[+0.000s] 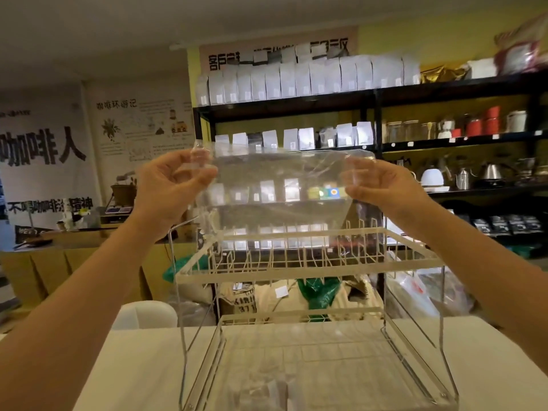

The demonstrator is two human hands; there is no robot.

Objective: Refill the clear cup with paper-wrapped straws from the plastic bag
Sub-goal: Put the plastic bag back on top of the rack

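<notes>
I hold a clear plastic bag stretched out flat in the air at about chest height, above a two-tier wire rack. My left hand pinches the bag's upper left corner. My right hand pinches its upper right corner. The bag looks empty; I see no straws inside it. No clear cup and no paper-wrapped straws are clearly in view; something faint and transparent lies on the rack's lower tier at the bottom edge.
A white wire dish rack with clear side panels stands on the white table right under the bag. Behind are black shelves with white pouches, kettles and red tins, and a wooden counter at the left.
</notes>
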